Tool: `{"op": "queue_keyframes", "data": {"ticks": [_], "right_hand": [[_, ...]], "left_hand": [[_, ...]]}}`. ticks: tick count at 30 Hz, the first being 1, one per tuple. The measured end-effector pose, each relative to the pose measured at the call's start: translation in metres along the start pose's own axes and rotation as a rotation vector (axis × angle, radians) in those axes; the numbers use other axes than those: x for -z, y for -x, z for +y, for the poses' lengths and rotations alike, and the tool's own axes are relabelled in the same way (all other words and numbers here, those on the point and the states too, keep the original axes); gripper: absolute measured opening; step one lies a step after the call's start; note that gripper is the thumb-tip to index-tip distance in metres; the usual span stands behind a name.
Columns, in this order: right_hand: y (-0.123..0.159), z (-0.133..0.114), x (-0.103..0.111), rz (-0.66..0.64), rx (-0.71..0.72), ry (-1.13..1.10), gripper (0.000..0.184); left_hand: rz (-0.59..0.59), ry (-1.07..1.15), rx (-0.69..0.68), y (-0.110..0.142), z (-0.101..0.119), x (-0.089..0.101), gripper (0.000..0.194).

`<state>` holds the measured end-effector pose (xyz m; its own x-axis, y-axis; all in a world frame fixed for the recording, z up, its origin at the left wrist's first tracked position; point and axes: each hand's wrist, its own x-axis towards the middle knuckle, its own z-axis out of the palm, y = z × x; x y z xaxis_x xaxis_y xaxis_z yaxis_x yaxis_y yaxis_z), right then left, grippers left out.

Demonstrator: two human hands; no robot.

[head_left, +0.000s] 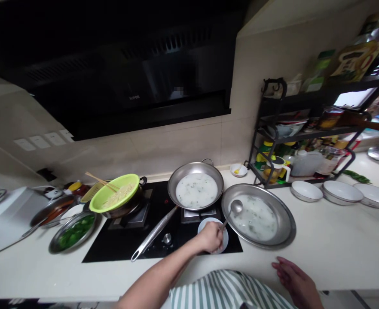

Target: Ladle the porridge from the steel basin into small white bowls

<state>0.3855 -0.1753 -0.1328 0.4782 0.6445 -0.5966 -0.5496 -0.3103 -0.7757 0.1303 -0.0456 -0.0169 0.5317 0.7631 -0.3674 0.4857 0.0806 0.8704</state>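
My left hand [211, 238] is closed around the handle of a metal ladle [235, 207]. The ladle's bowl hangs over the near left rim of a wide steel basin [286, 223] holding white soup with green flecks. A small white bowl [205, 223] sits on the stove's edge just under that hand. My right hand [294, 279] rests flat at the counter's front edge with fingers stretched and nothing in it. A steel frying pan [184, 174] with more white soup stands on the right burner, its long handle [152, 234] pointing toward me.
A green colander [96, 204] of noodles with chopsticks sits on a pot on the left burner. A steel dish of greens [75, 231] and other dishes lie left of the black stove [118, 242]. Three white bowls [306, 190] and a black rack [273, 128] of bottles stand at the right.
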Motion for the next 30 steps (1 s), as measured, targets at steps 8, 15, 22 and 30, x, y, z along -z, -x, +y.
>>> {"op": "queue_keyframes", "data": {"ticks": [8, 15, 22, 30], "right_hand": [[0.01, -0.012, -0.013, 0.014, -0.008, 0.009, 0.04], [0.001, -0.009, -0.011, -0.001, 0.002, 0.023, 0.043], [-0.009, 0.001, -0.005, 0.001, 0.022, 0.021, 0.046], [-0.006, 0.003, 0.0, 0.007, 0.054, 0.022, 0.04]], "left_hand": [[0.13, 0.615, 0.019, 0.015, 0.02, 0.072, 0.029], [0.36, 0.378, 0.192, 0.005, 0.002, 0.122, 0.009], [0.368, 0.332, 0.264, -0.017, 0.0, 0.128, 0.014], [0.308, 0.532, 0.287, -0.019, 0.002, 0.134, 0.014]]}}
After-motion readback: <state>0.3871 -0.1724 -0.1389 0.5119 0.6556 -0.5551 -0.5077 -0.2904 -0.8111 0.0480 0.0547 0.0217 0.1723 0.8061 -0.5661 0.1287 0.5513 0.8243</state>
